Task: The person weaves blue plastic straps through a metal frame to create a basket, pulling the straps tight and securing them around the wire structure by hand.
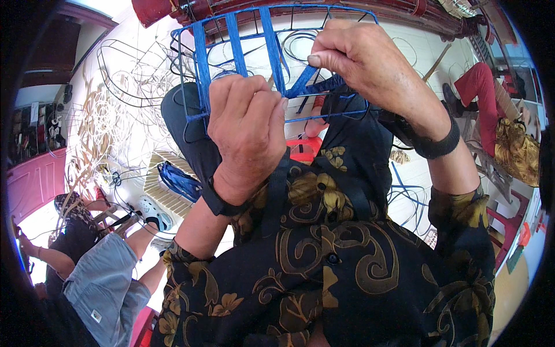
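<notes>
A rectangular wire frame [186, 69], partly wound with blue strips, is held up over my knees. Several wide blue bands [236, 43] run across its left half. My left hand [245, 124] is closed at the frame's near side, its fingers curled over the wires and bands; their tips are mostly hidden. My right hand [370, 63] pinches a flat blue strip [303, 80] between thumb and index finger. That strip slants down to the middle of the frame, where it meets a wrapped crosspiece [329, 84].
Pale strips [95, 133] and loose wire lie tangled across the floor at left. A bundle of blue strips [179, 180] rests on a slatted tan piece [153, 186]. Another person in grey shorts [110, 269] sits at lower left. A red-clothed leg [481, 98] shows at right.
</notes>
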A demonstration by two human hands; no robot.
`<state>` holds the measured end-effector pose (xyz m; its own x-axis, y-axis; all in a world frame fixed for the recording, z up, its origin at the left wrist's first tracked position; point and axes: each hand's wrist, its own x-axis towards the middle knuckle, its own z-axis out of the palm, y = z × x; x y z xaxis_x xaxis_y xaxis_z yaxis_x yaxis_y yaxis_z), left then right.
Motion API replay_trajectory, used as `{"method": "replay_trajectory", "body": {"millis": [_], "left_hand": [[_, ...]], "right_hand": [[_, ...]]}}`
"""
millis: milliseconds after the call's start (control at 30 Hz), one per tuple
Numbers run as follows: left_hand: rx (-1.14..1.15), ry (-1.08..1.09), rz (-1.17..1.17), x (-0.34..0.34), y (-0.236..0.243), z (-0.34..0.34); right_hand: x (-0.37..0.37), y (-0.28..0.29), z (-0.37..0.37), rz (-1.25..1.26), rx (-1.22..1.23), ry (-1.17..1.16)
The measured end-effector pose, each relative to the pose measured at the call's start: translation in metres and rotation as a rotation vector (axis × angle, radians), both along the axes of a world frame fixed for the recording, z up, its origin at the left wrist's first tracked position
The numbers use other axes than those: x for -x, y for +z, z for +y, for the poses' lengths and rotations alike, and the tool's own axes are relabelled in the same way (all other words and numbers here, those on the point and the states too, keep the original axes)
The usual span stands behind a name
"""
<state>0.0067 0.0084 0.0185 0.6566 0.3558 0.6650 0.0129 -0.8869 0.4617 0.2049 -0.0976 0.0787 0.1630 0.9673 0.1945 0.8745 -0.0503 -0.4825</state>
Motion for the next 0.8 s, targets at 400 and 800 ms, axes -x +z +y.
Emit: {"method": "replay_trajectory", "body": {"millis": [400,800], "left_hand": [[-0.084,-0.020,0.013,0.002,-0.001,0.004],[-0.146,-0.057,0.050,0.001,-0.001,0.008]], "right_hand": [[-0.026,-0.029,0.030,-0.110,0.056,0.151],[0.001,-0.038,0.020,-0.309,0.215,0.003]]}}
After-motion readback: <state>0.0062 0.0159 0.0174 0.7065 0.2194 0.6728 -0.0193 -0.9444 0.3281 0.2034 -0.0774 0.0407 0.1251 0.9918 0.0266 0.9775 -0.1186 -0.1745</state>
